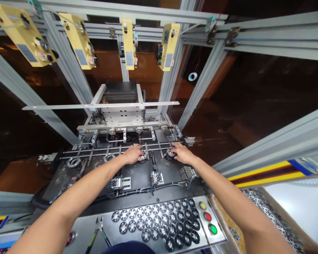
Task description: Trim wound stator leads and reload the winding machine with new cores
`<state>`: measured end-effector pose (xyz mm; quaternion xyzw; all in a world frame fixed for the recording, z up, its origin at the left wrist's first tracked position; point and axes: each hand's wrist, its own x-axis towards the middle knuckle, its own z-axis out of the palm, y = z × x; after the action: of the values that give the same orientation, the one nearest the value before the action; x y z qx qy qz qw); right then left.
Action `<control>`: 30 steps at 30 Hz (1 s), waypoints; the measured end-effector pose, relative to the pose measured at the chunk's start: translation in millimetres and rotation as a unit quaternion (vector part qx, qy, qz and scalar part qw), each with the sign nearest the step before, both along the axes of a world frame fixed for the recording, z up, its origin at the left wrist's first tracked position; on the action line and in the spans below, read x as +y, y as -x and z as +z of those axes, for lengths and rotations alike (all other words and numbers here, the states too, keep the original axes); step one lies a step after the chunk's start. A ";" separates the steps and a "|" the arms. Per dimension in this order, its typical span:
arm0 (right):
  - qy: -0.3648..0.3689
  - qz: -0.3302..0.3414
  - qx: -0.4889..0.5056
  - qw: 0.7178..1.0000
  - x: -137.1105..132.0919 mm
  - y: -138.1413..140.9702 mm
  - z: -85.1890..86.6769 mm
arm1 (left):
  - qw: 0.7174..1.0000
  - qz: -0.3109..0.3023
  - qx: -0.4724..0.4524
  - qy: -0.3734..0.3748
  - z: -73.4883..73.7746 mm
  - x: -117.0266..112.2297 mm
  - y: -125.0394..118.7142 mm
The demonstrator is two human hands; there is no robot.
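Observation:
Both my arms reach forward into a machine with a black bed (137,176). My left hand (132,153) lies over a round wound stator (143,155) seated in a fixture, fingers curled onto it. Over a second stator (170,152) further right, my right hand (182,153) rests with its fingers closed on the part's edge. Two empty ring fixtures (73,162) (109,157) sit to the left on the same row, behind two thin steel rods (100,150).
Several black round stators (159,222) lie in rows on the steel shelf in front of me. Yellow, red and green buttons (207,216) stand at its right end, pliers (99,229) at its left. Small clamps (121,183) sit mid-bed. Yellow boxes (128,44) hang from the aluminium frame overhead.

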<state>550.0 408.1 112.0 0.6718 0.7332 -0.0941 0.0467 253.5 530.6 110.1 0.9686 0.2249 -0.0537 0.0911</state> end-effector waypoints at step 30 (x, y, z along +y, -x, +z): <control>0.011 0.042 0.064 0.997 23.9 -19.5 -15.4 | 0.799 0.038 -0.591 0.104 103.6 -156.4 98.6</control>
<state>569.5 432.0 96.6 0.6326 0.7611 -0.1427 0.0110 154.9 374.2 213.7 0.7877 0.1566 0.5095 0.3087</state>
